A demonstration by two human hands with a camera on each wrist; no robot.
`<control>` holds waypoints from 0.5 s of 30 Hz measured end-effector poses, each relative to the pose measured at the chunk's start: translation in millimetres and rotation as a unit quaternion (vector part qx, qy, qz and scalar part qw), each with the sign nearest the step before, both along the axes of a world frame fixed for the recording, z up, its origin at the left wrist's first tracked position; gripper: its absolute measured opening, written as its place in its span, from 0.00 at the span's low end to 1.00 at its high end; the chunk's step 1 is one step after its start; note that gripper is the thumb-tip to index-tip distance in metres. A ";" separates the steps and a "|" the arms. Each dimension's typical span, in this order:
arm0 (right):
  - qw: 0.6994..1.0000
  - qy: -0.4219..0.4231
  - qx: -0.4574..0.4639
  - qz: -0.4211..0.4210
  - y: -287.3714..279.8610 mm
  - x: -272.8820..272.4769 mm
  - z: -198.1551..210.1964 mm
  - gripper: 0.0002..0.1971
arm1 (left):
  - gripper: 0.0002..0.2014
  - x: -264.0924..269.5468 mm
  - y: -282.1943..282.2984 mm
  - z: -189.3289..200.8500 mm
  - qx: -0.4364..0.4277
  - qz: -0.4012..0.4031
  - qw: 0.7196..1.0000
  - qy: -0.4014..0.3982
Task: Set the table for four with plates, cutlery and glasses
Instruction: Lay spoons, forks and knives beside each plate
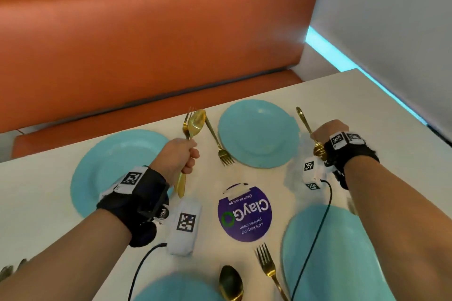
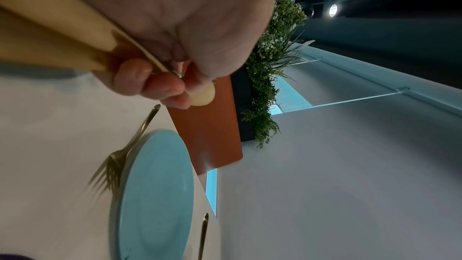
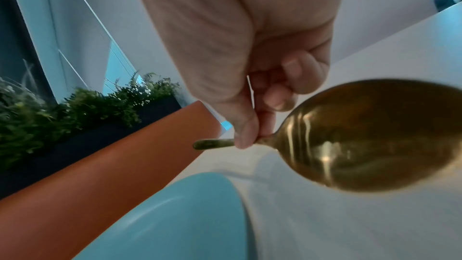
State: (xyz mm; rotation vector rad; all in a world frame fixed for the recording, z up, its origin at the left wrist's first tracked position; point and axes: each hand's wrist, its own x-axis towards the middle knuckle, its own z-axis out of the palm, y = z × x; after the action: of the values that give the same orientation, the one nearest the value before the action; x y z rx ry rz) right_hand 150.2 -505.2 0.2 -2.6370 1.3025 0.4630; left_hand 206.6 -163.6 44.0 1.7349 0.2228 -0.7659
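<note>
Listing what we see on the white table (image 1: 367, 95): four light blue plates, gold cutlery, one round purple sticker (image 1: 244, 212); behind the table, an orange bench (image 1: 151, 44); above it, green plants (image 2: 272, 62).

Left hand (image 1: 179, 156): fingers curled round the handles of a gold fork and spoon bundle (image 1: 193, 122), heads up and tilted away from us, held above the table between the far left plate (image 1: 102, 161) and a lying fork (image 1: 217, 142); that fork rests just left of the far right plate (image 1: 259, 133), tines toward us.

Right hand (image 1: 327, 131): we find it pinching a gold spoon (image 3: 370, 135) by the neck, bowl toward the wrist, handle end pointing to the bench, just right of the far right plate; whether the spoon touches the table we cannot tell.

Near side: near right plate (image 1: 342, 264) partly under the right forearm; near left plate (image 1: 176, 288) cut by the frame edge; between them a second lying fork (image 1: 267, 266) and a dark-looking spoon (image 1: 231, 282), both flat on the table.
</note>
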 end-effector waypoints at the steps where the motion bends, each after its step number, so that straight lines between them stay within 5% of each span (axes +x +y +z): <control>1: 1.000 -0.003 0.003 -0.003 -6.7 1.1 -5.4 0.15 | 0.10 2.5 -3.4 -1.4 -0.006 0.006 1.000 0.002; 3: 1.000 -0.007 0.010 0.002 -15.3 2.5 -12.2 0.09 | 0.10 7.6 -10.0 -5.3 -0.012 0.019 1.000 0.004; 7: 0.998 0.017 0.037 0.037 -27.4 15.8 -18.7 0.15 | 0.11 13.5 -20.2 -11.3 0.000 0.030 1.000 0.006; 10: 0.998 0.019 0.024 0.057 -28.2 27.7 -19.5 0.06 | 0.12 17.4 -24.5 -14.1 0.001 0.030 1.000 0.004; 15: 0.998 -0.007 0.004 0.062 -24.3 39.0 -15.8 0.08 | 0.11 24.3 -27.9 -16.8 0.010 0.037 0.999 0.006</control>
State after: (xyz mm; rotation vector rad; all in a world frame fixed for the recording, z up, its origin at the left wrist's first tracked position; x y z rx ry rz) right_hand 189.2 -529.5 -15.6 -2.7203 1.1357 0.4642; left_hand 230.9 -191.5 27.2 1.7321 0.3011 -0.7219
